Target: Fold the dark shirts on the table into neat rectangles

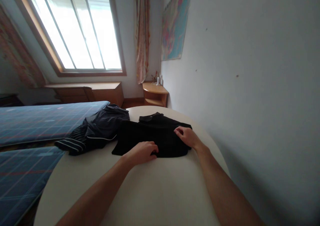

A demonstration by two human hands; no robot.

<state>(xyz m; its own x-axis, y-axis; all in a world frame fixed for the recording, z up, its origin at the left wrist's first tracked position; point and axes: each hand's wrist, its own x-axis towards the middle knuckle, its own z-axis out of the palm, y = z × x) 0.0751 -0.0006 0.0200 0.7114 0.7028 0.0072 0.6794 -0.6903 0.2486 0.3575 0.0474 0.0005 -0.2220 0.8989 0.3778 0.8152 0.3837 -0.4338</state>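
Over the middle of the table: left hand, fingers curled at the near edge of the black garment; whether cloth is pinched between them, cannot tell. Farther over the table and to the right: right hand, fingers bunched together on the garment's right part; grip on the fabric likewise uncertain.

Handling, as judged: light fingertip hold, near edge and right part each kept under control; tension even and outward, along the tabletop rather than upward. Cloth soft and thin-looking, liable to ruck if one hand pulls harder than the other. Layers best settled with a flat palm, from the centre toward the edges. Dark colour hides creases; edges to be checked by touch as well as by eye.

Garment, one, black, plain, matt. Lying on the table, beyond its centre, spread broad and low. Near edge gently curved; left end drawn to a corner; right end squared off. Collar-like band along the far side, slightly raised. Folds within the black: too dark to read.

Farther left on the table, against the garment's left side: dark grey-blue clothing, heaped, with pale piping; striped cloth, black with white lines, at the outer end of the heap.

Beyond the table's far edge: corner cabinet, wooden, small objects on top.
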